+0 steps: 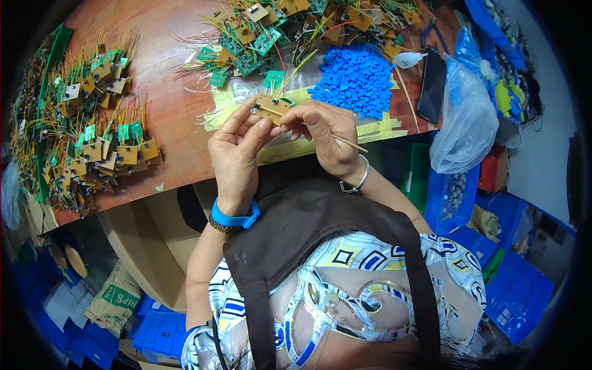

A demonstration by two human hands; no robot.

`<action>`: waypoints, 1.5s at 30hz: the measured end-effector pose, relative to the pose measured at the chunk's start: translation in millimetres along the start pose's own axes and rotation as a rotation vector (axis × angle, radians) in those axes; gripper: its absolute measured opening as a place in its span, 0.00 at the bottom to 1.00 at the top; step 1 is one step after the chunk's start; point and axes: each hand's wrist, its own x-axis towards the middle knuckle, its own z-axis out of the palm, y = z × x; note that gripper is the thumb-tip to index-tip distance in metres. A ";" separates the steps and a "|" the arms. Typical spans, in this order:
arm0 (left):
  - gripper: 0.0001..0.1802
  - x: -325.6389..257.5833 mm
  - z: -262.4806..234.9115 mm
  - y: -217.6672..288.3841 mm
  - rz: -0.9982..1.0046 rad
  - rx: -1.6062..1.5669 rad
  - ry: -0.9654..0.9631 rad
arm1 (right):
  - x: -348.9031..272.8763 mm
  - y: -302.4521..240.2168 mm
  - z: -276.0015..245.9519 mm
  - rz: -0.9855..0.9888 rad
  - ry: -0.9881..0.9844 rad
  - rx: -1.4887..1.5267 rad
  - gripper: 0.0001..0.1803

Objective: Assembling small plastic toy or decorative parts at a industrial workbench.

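My left hand (237, 148) pinches a small brown circuit board (275, 103) by its lower left side, above the table's near edge. Small dark and white components sit on the board, and thin wires run up from it beside a little green circuit board (273, 79). In my right hand (333, 137) is a thin wooden stick (351, 144), its back end sticking out past the palm toward the wrist. The stick's front end lies across the face of the brown board. The fingertips of both hands nearly meet at the board's lower edge.
Behind my right hand lies a heap of small blue plastic pieces (354, 80). Wired boards (246, 37) pile up at the back, with more bunches (102, 154) at left. On the right are a black phone (431, 86), pliers (435, 34) and a clear plastic bag (462, 117).
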 end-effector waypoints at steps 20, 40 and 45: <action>0.23 -2.2 -0.1 2.8 -0.001 0.030 0.022 | -0.6 -8.8 -7.5 -0.315 -0.050 -0.356 0.08; 0.23 -0.9 -7.1 0.2 0.142 0.060 0.086 | 12.8 49.1 -32.5 -0.365 0.168 -1.068 0.13; 0.22 -1.0 -9.2 -3.5 0.119 0.079 0.074 | 16.2 39.8 -32.1 -0.452 0.179 -0.942 0.13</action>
